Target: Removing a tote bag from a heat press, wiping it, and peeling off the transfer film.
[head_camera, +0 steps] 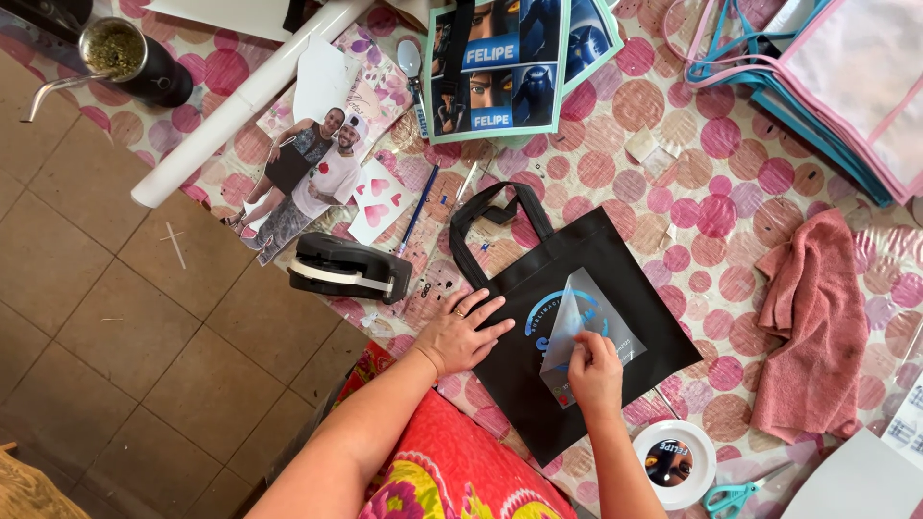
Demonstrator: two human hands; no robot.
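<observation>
The left hand lies flat with fingers spread, pinning the black fabric tote bag on the dotted tablecloth. The right hand pinches the clear transfer film, half lifted. Peeling low and slowly should keep the blue print down.

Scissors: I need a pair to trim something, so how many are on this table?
1: teal-handled scissors at the table's bottom edge, right of the round white plate, beyond the right hand. Others may lie hidden under bags.
</observation>
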